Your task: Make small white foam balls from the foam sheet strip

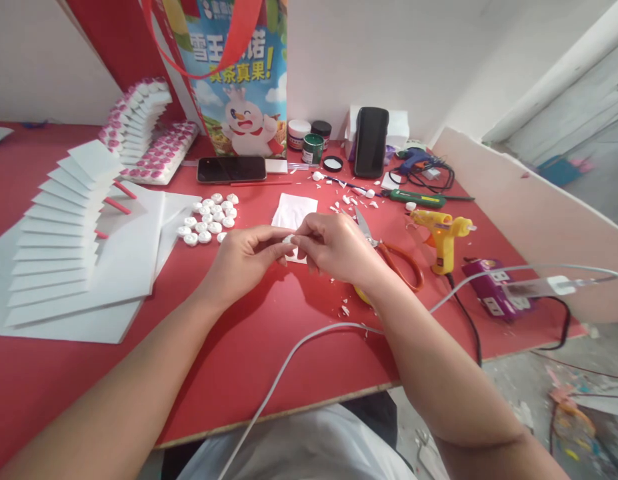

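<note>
My left hand [251,257] and my right hand [336,243] meet over a white sheet [291,208]. Between their fingertips they pinch a small white piece [289,239], mostly covered by the fingers. To the left of my left hand lies a cluster of small white rosettes [205,227], round with swirled tops. Orange-handled scissors [401,265] rest beside my right hand and forearm, blades partly open. White scraps [346,200] are scattered beyond my right hand.
A fanned stack of white boards [53,247] stands at left, behind it a pink-and-white piece [161,157]. At right are a yellow glue gun [441,237], a green-handled tool [416,198] and a purple box [493,287]. A white cable [299,350] crosses the table's front. Phones [231,169] and paint jars [313,148] stand behind.
</note>
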